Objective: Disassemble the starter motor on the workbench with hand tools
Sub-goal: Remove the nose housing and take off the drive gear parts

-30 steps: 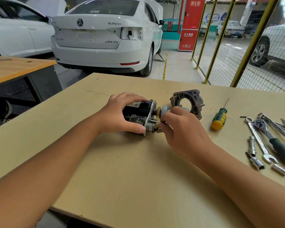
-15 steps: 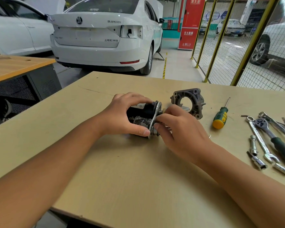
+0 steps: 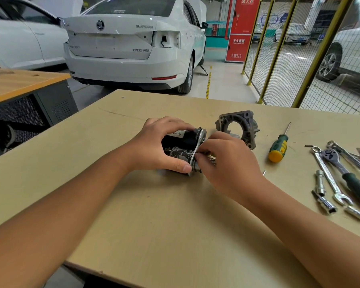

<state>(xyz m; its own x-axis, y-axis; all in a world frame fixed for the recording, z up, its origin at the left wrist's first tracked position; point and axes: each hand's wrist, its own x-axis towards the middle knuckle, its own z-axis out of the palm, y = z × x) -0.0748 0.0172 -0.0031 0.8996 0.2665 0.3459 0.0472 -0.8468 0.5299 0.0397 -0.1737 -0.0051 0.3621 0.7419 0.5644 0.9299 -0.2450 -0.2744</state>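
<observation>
Starter motor lies on its side near the middle of the surface, its black body and speckled solenoid wrapped by the left hand, thumb low at the front and fingers curled over the top. The right hand works at the silver end plate — its fingers pinch something small at the plate's face, though what exactly they hold is hidden behind the knuckles.

The step in hand looks like freeing a part from the plate end. To do it well, the left grip should stay firm so the body cannot roll, and the pull from the right should run straight along the motor's axis rather than at a slant, which could jam a shaft or pin. Any small piece that comes loose is best set beside the grey housing already off and standing just behind the right hand, not among the tools.

Off to the right lie a green-and-yellow screwdriver, a ratchet, a spanner and loose sockets.

Readable writing: "SUPERB" on the white car with a round Skoda badge, Chinese script under the empty lamp opening, and "119" low on the red cabinet — the motor's white label is too small to read.
</observation>
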